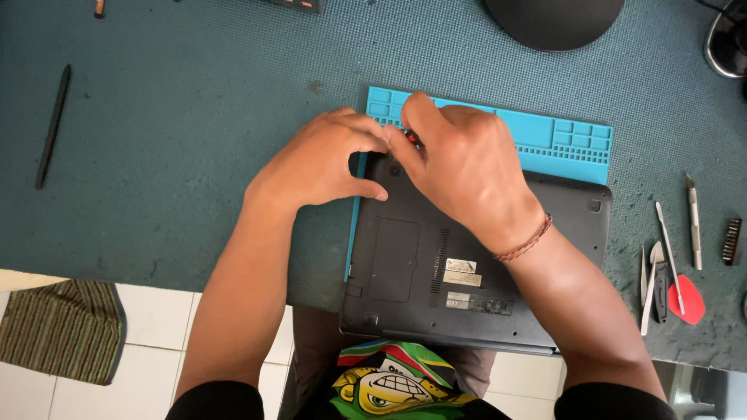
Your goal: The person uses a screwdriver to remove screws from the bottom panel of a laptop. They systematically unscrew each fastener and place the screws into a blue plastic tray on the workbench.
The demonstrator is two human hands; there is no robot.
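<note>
Gripping a small red-handled screwdriver [411, 138], the right hand [459, 163] is clamped on it above the far-left corner of the upturned black plastic laptop [475, 264]. The left hand [327, 159], fingers curled loosely, steadies that corner, touching both, on the blue silicone mat [560, 140].

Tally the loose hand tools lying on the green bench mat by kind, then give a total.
Black spudger, far left: 1
Craft knife, right: 1
Red pick: 1
Pale pry sticks and tweezers cluster, right: about 3, overlapping, count unsure
Dark bit strip at the right edge: 1
Total: about 7
</note>
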